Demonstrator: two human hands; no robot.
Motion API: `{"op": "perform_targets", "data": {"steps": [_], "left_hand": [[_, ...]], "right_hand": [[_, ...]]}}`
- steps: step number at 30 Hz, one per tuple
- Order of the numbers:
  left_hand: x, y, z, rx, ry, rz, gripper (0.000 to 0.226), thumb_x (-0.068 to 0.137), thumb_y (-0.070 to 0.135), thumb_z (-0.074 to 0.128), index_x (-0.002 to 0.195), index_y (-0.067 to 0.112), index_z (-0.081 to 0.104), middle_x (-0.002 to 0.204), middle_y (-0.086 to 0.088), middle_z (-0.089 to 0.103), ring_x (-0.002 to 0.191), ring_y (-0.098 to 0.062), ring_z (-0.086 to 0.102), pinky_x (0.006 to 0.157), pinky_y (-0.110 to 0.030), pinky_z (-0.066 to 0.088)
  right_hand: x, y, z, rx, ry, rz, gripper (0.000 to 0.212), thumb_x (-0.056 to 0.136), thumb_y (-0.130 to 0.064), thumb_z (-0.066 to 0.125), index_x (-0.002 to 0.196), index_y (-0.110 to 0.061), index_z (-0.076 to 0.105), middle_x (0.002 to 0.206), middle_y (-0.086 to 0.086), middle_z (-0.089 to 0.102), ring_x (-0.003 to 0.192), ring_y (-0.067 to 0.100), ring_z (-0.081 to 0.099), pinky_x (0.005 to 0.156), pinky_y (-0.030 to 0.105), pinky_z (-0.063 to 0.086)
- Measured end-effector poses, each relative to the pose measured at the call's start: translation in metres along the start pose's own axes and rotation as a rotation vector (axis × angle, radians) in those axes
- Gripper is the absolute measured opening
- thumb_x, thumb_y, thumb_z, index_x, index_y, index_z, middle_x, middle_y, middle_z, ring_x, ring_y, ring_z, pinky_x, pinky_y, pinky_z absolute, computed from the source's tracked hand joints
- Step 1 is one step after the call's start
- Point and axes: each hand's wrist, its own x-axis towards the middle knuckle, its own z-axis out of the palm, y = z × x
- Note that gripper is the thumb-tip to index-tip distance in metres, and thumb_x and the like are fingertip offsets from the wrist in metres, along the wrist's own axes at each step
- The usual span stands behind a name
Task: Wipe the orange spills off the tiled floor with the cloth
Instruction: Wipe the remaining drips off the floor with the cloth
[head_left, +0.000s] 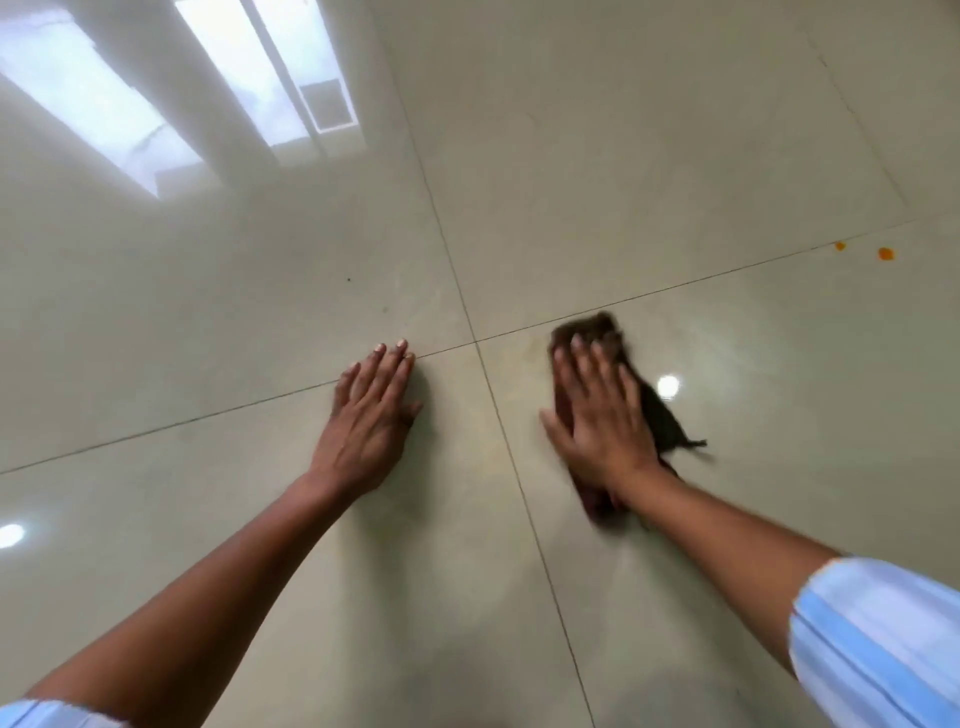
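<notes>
The glossy, pale beige tiled floor (649, 156) fills the view, its thin dark grout lines crossing at a junction (475, 341) that serves as the landmark here. Just to the right of that junction and slightly nearer the person, the right hand (597, 415) lies palm-down on a dark brown, crumpled cloth (657, 410). Its fingers (576, 358) are spread wide and flat, pressing the cloth onto the floor rather than curling around it. The cloth reaches beyond the fingertips toward the grout line, runs back under the palm to the wrist, and a frayed corner sticks out on the side away from the junction. Cloth and hand are blurred.

Just left of the junction, the left hand (371, 415) rests flat on the bare tile, fingers straight and close together, holding nothing; its fingertips touch the grout line that runs leftward from the junction.

Two small orange spills (885, 253) sit well to the right of the junction and farther from the person, close beside each other, just on the near side of the same grout line. They are well apart from the cloth. A faint yellowish smear shows on the tile between the junction and the cloth.

A light blue striped sleeve (872, 639) is pushed up on the right forearm.
</notes>
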Motion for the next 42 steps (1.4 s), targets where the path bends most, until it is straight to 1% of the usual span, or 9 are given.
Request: {"op": "perform_targets", "data": {"steps": [3,6,11,15,21,26,31,37,42], "left_hand": [[-0.048,-0.039,0.0,0.081,0.078,-0.188,0.059,0.099,0.041,0.022,0.15,0.011,0.029,0.158,-0.006,0.024,0.147,-0.024,0.018,0.116,-0.039,0.009],[-0.079,-0.064,0.001,0.059,0.058,-0.24,0.06,0.098,0.043,0.021,0.151,0.014,0.027,0.159,-0.004,0.021,0.147,-0.021,0.016,0.115,-0.036,0.01],[-0.086,-0.062,-0.001,0.05,0.063,-0.235,0.057,0.1,0.038,0.023,0.15,0.013,0.028,0.159,-0.005,0.024,0.146,-0.022,0.018,0.115,-0.035,0.009],[-0.085,-0.063,0.003,0.048,0.063,-0.232,0.056,0.1,0.036,0.023,0.15,0.012,0.029,0.159,-0.005,0.023,0.146,-0.024,0.019,0.115,-0.036,0.009],[-0.083,-0.06,-0.001,0.08,0.051,-0.225,0.057,0.098,0.033,0.025,0.15,0.011,0.028,0.159,-0.006,0.024,0.146,-0.025,0.019,0.115,-0.039,0.01],[-0.036,-0.037,-0.015,0.029,0.102,-0.186,0.059,0.095,0.029,0.024,0.151,0.011,0.026,0.16,-0.005,0.021,0.147,-0.024,0.016,0.117,-0.04,0.009],[0.024,-0.028,-0.015,-0.012,0.073,-0.221,0.06,0.096,0.034,0.018,0.152,0.011,0.021,0.161,-0.005,0.017,0.149,-0.023,0.011,0.118,-0.04,0.005],[0.017,-0.071,-0.02,0.052,0.121,-0.322,0.059,0.1,0.039,0.02,0.152,0.011,0.024,0.16,-0.004,0.019,0.148,-0.022,0.015,0.116,-0.041,0.011],[0.017,-0.076,-0.019,0.044,0.13,-0.298,0.058,0.097,0.035,0.027,0.149,0.011,0.031,0.157,-0.004,0.028,0.145,-0.022,0.024,0.114,-0.041,0.018]], "right_hand": [[0.058,-0.087,0.006,0.068,0.007,0.024,0.082,0.086,-0.059,0.019,0.154,-0.013,0.016,0.162,0.013,0.012,0.149,0.03,0.008,0.118,0.051,0.011],[0.003,-0.183,0.029,0.097,-0.098,-0.336,0.081,0.085,-0.057,0.025,0.154,-0.014,0.02,0.162,0.011,0.013,0.15,0.027,0.008,0.118,0.049,0.01],[-0.073,-0.118,0.03,0.015,-0.094,-0.551,0.074,0.087,-0.053,0.042,0.152,-0.019,0.03,0.16,0.006,0.023,0.148,0.023,0.019,0.114,0.046,0.018],[-0.006,-0.167,0.029,0.078,-0.029,-0.215,0.076,0.085,-0.053,0.035,0.151,-0.016,0.03,0.159,0.01,0.024,0.147,0.026,0.02,0.115,0.047,0.012],[-0.068,-0.128,0.027,0.043,-0.142,-0.669,0.073,0.087,-0.053,0.041,0.151,-0.02,0.031,0.159,0.005,0.025,0.147,0.023,0.022,0.115,0.045,0.021],[0.04,-0.092,0.007,0.039,-0.07,-0.097,0.079,0.087,-0.059,0.02,0.155,-0.02,0.015,0.163,0.006,0.008,0.15,0.024,0.006,0.119,0.047,0.009],[-0.022,-0.084,0.013,-0.047,-0.171,-0.633,0.072,0.09,-0.056,0.035,0.153,-0.021,0.025,0.161,0.005,0.02,0.148,0.024,0.018,0.115,0.047,0.022],[0.111,-0.088,-0.007,0.04,-0.125,-0.001,0.079,0.092,-0.064,0.022,0.155,-0.021,0.004,0.164,0.005,-0.003,0.15,0.023,-0.006,0.119,0.047,0.0],[0.157,-0.198,-0.008,0.042,-0.267,-0.4,0.074,0.096,-0.058,0.031,0.156,-0.023,0.003,0.164,0.001,-0.007,0.149,0.018,-0.012,0.12,0.045,-0.002]]}}
